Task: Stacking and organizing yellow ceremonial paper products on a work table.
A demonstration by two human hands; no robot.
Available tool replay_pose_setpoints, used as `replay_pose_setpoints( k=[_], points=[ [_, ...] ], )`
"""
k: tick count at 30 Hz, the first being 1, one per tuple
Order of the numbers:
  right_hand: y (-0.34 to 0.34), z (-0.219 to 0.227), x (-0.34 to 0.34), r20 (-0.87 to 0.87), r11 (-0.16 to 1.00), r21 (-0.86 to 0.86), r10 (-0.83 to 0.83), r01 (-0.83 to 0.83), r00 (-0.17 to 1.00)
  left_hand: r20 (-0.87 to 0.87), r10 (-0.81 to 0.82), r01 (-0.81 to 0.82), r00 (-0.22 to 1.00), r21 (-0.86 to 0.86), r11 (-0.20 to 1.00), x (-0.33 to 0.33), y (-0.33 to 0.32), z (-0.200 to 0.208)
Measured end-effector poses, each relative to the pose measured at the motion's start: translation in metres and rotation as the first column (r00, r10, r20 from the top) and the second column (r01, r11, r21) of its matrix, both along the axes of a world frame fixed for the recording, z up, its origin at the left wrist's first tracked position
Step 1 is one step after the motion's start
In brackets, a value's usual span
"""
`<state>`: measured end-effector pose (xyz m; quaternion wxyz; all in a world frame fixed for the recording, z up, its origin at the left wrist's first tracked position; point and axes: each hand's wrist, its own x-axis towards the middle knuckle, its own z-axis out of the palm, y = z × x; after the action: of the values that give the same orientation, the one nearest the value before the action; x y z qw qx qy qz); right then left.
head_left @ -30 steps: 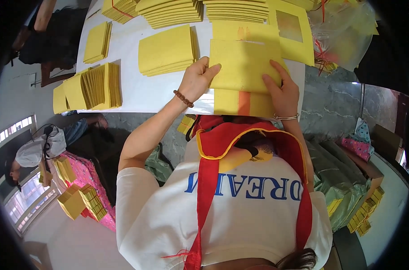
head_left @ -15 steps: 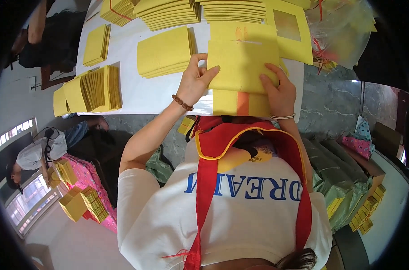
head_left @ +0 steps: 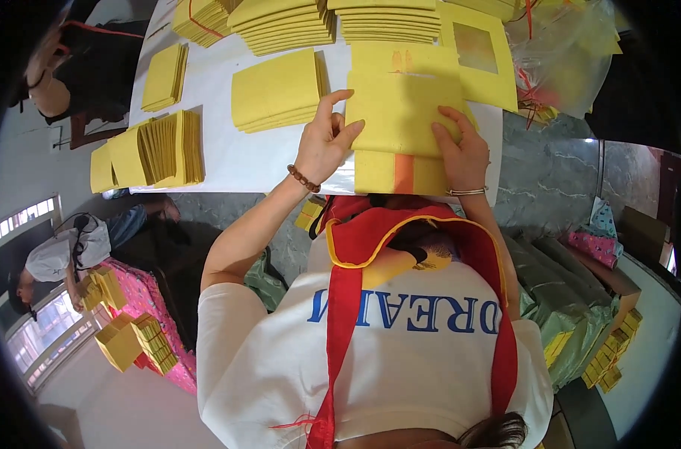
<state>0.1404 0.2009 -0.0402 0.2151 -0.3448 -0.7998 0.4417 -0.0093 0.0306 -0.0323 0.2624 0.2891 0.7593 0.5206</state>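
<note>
Folded yellow paper (head_left: 404, 105) with a faint orange print near its far end lies before me at the table's near edge. A yellow strip with an orange band (head_left: 404, 173) shows under its near end. My right hand (head_left: 464, 150) bends round the paper's right edge, with thumb and forefinger on top. At the left edge is my left hand (head_left: 324, 142), its forefinger stretched out and apart from the thumb. That thumb tip rests over the paper's edge. What the other left fingers touch is hidden. A flat yellow stack (head_left: 275, 90) lies left of the paper.
More yellow stacks (head_left: 280, 22) line the far side of the white table (head_left: 220, 161). Fanned yellow pieces (head_left: 157, 150) stand at its left corner. A clear plastic bag (head_left: 561, 56) is at the far right. Other people (head_left: 67, 247) are at the left.
My left forefinger has lifted and straightened at the paper's left edge. My right hand has barely moved. The person at the far left has shifted an arm.
</note>
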Motion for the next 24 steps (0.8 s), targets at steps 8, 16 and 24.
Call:
replay_pose_setpoints(
  k=[8, 16, 24],
  points=[
    [0.003, -0.003, 0.0, -0.015, 0.996, 0.09, 0.021, -0.019, 1.0, -0.245, -0.067, 0.014, 0.967, -0.211, 0.977, 0.003, 0.001, 0.013],
    [0.002, -0.002, -0.001, -0.002, 0.998, 0.067, 0.006, -0.006, 1.0, -0.873, -0.123, -0.02, 0.472, -0.15, 0.988, 0.019, 0.031, 0.034],
    [0.003, -0.002, 0.0, -0.019, 0.997, 0.081, 0.007, -0.006, 1.0, -0.812, -0.395, 0.21, 0.429, -0.336, 0.918, 0.022, 0.051, 0.001]
  ],
)
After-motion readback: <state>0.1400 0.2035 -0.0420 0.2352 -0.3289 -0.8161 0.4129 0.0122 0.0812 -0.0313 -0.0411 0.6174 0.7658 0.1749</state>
